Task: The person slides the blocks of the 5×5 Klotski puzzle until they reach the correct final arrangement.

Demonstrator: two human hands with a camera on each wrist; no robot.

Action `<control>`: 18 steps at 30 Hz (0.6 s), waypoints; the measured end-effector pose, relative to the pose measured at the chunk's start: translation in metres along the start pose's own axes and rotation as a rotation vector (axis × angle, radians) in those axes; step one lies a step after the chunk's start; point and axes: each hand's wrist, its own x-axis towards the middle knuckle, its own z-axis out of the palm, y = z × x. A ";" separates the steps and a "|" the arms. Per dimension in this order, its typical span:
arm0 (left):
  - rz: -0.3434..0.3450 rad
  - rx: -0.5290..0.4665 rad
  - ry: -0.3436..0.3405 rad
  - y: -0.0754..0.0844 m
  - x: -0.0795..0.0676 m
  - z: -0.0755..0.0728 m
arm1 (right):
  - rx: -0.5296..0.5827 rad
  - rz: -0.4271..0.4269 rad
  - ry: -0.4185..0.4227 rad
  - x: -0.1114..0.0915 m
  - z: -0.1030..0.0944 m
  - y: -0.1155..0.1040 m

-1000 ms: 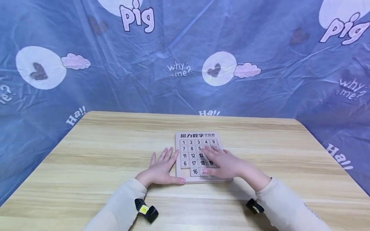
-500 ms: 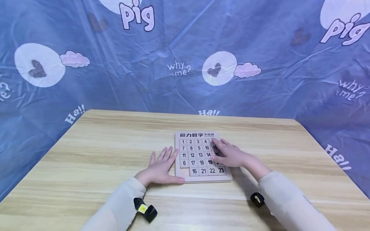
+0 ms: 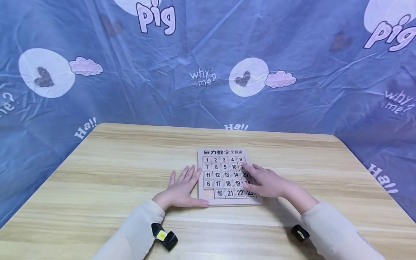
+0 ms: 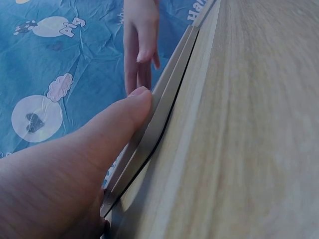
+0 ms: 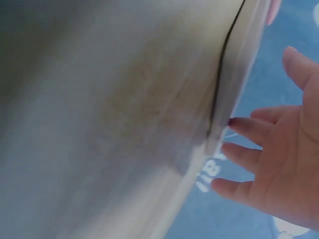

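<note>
A number sliding puzzle lies flat on the table, its rows of numbered tiles under a printed title. A bare gap shows in the lower left corner, left of the 16 tile and below the 6 tile. My left hand lies spread at the puzzle's left side, thumb along the front edge, as the left wrist view also shows. Over the right-hand columns is my right hand, fingers loosely extended, partly covering the 15 and 24 tiles. In the right wrist view its spread fingers hold nothing.
The light wooden table reaches back to a blue printed cloth. Black wrist devices sit at the left sleeve and the right sleeve.
My right hand went from the lower tiles up toward the top right corner, then slid back down and slightly right. My left hand stays put; the tile layout looks the same.
</note>
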 end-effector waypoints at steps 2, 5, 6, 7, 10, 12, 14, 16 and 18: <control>-0.001 0.002 0.000 0.000 0.000 0.001 | -0.018 -0.022 0.001 -0.012 0.000 -0.005; -0.001 0.002 -0.004 0.000 0.000 0.000 | -0.044 -0.047 0.004 -0.033 -0.001 -0.014; -0.001 0.000 -0.004 0.000 0.000 0.000 | -0.054 -0.053 0.007 -0.040 -0.001 -0.017; -0.001 0.000 -0.005 0.000 -0.001 0.000 | -0.057 -0.053 0.006 -0.046 -0.001 -0.020; -0.004 0.000 -0.005 0.001 -0.001 -0.001 | -0.064 -0.067 0.008 -0.061 0.001 -0.029; -0.004 0.002 -0.003 0.001 -0.001 -0.001 | -0.079 -0.085 0.018 -0.067 0.004 -0.034; -0.003 0.002 -0.002 0.001 -0.001 -0.001 | -0.105 -0.112 0.037 -0.069 0.007 -0.038; -0.003 0.002 -0.002 0.001 -0.001 -0.001 | -0.121 -0.138 0.055 -0.069 0.010 -0.041; -0.002 0.003 -0.001 0.001 -0.001 0.000 | -0.122 -0.160 0.060 -0.068 0.012 -0.042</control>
